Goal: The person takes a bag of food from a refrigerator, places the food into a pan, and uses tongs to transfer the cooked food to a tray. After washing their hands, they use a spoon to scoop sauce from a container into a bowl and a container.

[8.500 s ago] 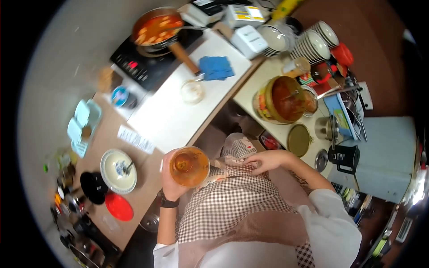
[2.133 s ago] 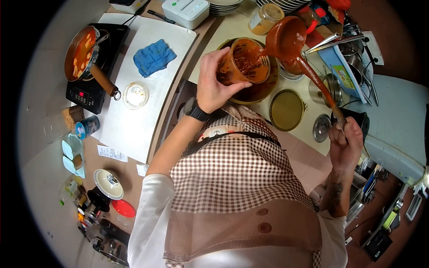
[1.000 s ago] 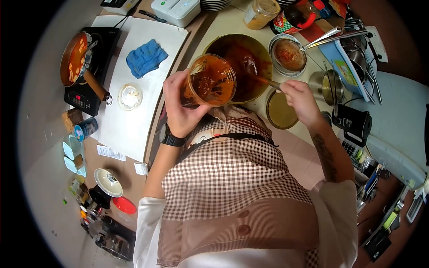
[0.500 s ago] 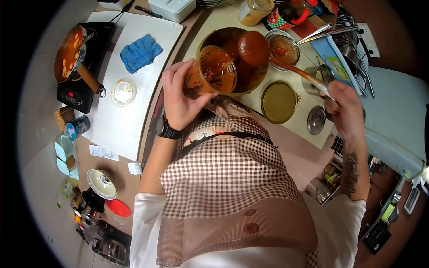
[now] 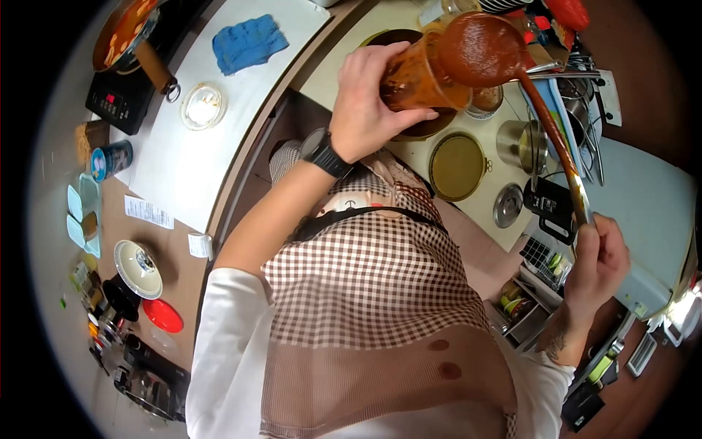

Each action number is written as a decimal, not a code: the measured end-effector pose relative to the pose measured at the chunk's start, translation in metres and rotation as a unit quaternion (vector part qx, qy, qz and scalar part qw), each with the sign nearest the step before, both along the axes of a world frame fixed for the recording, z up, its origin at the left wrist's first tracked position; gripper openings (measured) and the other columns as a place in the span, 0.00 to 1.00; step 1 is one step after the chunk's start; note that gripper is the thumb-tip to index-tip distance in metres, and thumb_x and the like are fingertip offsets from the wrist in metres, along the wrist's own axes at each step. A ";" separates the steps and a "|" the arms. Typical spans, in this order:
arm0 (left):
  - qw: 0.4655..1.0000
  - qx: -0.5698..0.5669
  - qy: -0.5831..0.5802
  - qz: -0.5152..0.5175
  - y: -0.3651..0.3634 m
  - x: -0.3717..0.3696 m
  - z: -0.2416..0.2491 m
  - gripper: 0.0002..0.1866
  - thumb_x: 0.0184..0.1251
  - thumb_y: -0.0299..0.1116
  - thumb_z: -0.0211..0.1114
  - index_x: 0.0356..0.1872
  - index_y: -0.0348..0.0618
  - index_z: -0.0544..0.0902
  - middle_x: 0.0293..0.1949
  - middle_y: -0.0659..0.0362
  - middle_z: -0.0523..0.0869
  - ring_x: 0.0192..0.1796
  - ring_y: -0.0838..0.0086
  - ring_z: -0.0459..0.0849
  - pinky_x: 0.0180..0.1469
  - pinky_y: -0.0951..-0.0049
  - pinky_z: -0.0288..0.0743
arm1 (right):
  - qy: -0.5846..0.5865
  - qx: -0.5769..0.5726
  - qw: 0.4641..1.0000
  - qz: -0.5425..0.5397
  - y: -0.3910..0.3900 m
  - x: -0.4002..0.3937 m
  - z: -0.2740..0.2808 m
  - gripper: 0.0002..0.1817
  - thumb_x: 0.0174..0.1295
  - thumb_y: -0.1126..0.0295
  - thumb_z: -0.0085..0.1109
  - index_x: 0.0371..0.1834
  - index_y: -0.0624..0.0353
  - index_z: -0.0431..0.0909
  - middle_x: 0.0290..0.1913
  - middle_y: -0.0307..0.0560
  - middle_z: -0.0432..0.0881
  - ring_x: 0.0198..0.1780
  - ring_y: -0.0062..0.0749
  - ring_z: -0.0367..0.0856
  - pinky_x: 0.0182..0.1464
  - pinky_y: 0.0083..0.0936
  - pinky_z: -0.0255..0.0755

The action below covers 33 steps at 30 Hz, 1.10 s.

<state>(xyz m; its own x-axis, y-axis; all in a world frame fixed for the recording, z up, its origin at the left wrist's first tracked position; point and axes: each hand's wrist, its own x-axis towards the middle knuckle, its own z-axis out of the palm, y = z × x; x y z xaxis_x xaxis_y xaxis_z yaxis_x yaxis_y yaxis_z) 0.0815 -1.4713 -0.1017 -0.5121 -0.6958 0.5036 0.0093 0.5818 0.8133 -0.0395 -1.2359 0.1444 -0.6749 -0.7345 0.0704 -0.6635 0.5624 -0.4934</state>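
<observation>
My left hand [image 5: 362, 102] is wrapped round a clear plastic cup [image 5: 413, 77] smeared with red-brown sauce, its mouth tilted to the right. My right hand [image 5: 599, 260] grips the end of a long-handled ladle [image 5: 482, 50] full of thick red sauce. The ladle's bowl overlaps the cup's mouth in this view. Beneath both is a large pot [image 5: 391, 36], mostly hidden by the cup and my hand. A sauce-stained bowl [image 5: 486, 102] is partly covered behind the ladle.
A round gold lid [image 5: 457, 167], a metal canister [image 5: 518, 143] and a small steel lid [image 5: 507, 205] stand right of the pot. On the left are a blue cloth [image 5: 250, 44], a clear lid [image 5: 202, 107] and a pan of red food [image 5: 126, 33] on an induction cooker [image 5: 117, 102].
The ladle has risen from over the pot toward the cup's mouth, and my right hand has moved down and right. My left hand has brought the cup up and right, tilting it further.
</observation>
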 end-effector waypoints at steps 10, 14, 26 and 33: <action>0.999 -0.008 0.027 0.020 -0.002 -0.004 -0.004 0.46 0.39 0.43 0.87 0.64 0.46 0.76 0.54 0.55 0.79 0.57 0.57 0.76 0.62 0.61 0.71 | 0.222 -0.018 0.964 0.144 0.007 0.011 -0.009 0.04 0.59 0.86 0.55 0.35 0.74 0.79 0.23 0.48 0.73 0.23 0.31 0.66 0.26 0.25 0.57; 1.000 -0.004 0.020 0.019 -0.001 -0.003 -0.004 0.46 0.39 0.43 0.87 0.64 0.46 0.76 0.54 0.55 0.79 0.57 0.58 0.76 0.62 0.61 0.71 | 0.262 -0.017 0.949 0.175 0.008 0.011 -0.009 0.04 0.60 0.87 0.55 0.35 0.75 0.79 0.22 0.49 0.72 0.21 0.33 0.63 0.23 0.28 0.54; 1.000 -0.009 0.008 0.023 0.000 -0.003 -0.005 0.46 0.38 0.42 0.87 0.64 0.45 0.76 0.54 0.54 0.78 0.58 0.58 0.77 0.62 0.62 0.73 | 0.360 -0.003 0.904 0.233 0.020 0.002 -0.007 0.04 0.61 0.87 0.57 0.38 0.77 0.80 0.22 0.51 0.72 0.20 0.38 0.62 0.22 0.32 0.53; 1.000 -0.004 0.001 0.019 0.002 -0.003 -0.005 0.46 0.38 0.42 0.88 0.63 0.45 0.75 0.53 0.54 0.78 0.58 0.60 0.77 0.62 0.63 0.73 | 0.404 0.017 0.871 0.277 0.032 -0.006 -0.009 0.08 0.65 0.80 0.60 0.44 0.75 0.79 0.24 0.53 0.72 0.20 0.41 0.63 0.23 0.34 0.55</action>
<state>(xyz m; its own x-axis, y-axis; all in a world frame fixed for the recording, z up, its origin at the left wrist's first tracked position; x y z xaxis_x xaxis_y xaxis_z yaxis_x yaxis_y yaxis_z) 0.0786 -1.4695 -0.1062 -0.4839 -0.7103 0.5112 -0.0110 0.5890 0.8081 -0.0453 -1.2043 0.1358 0.0445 -0.9425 0.3311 -0.9610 0.0502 0.2720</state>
